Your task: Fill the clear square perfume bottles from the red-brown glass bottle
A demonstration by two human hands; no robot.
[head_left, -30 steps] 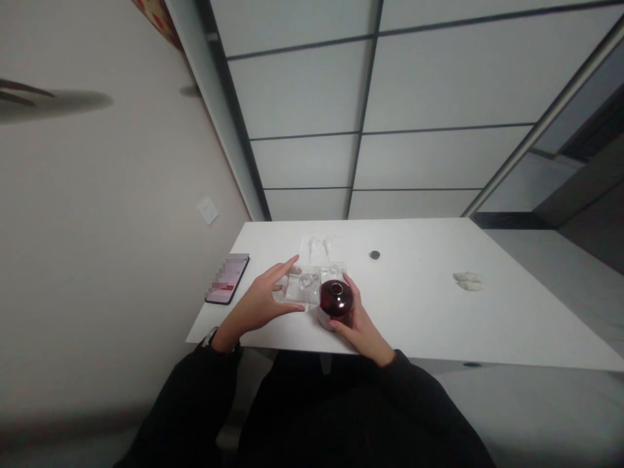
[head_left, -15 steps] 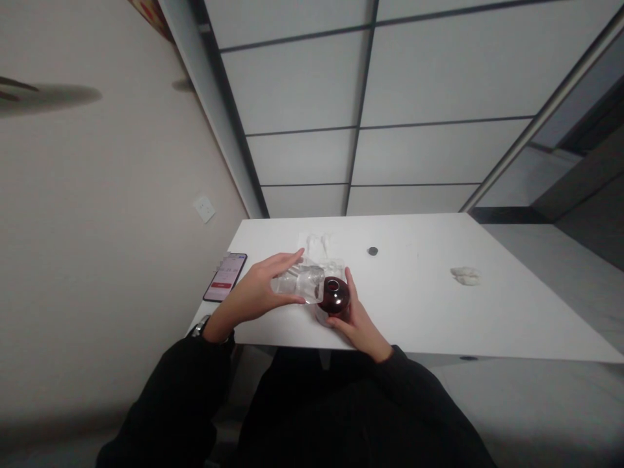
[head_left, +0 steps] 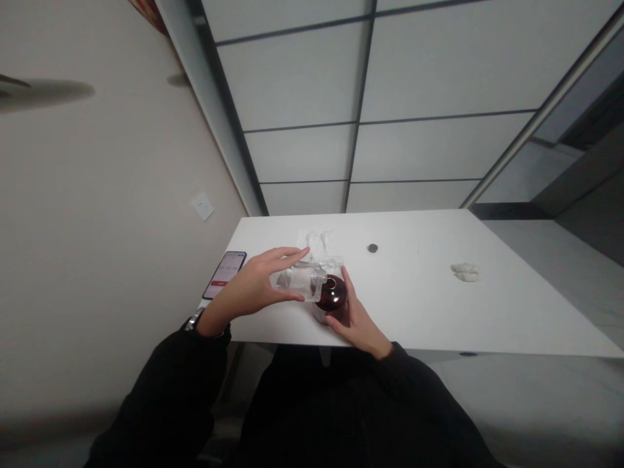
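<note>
My left hand (head_left: 251, 284) is shut on a clear plastic pouch (head_left: 298, 282), holding it tilted above the white table. The pouch's far corner reaches over the mouth of a dark red glass bottle (head_left: 331, 297), and I cannot tell whether they touch. My right hand (head_left: 358, 318) grips the bottle around its lower side, and the bottle stands on or just above the table. A white base shows under the dark glass. Any contents of the pouch are too small to make out.
A phone (head_left: 224, 275) lies near the table's left edge, beside the wall. Behind my hands is a white sheet with clear pieces (head_left: 314, 244). Farther right are a small dark disc (head_left: 373, 247) and a crumpled white tissue (head_left: 465, 273).
My left hand has lifted the pouch off the table and moved it over the bottle's mouth. The bottle has tilted slightly in my right hand, and the view has shifted slightly.
</note>
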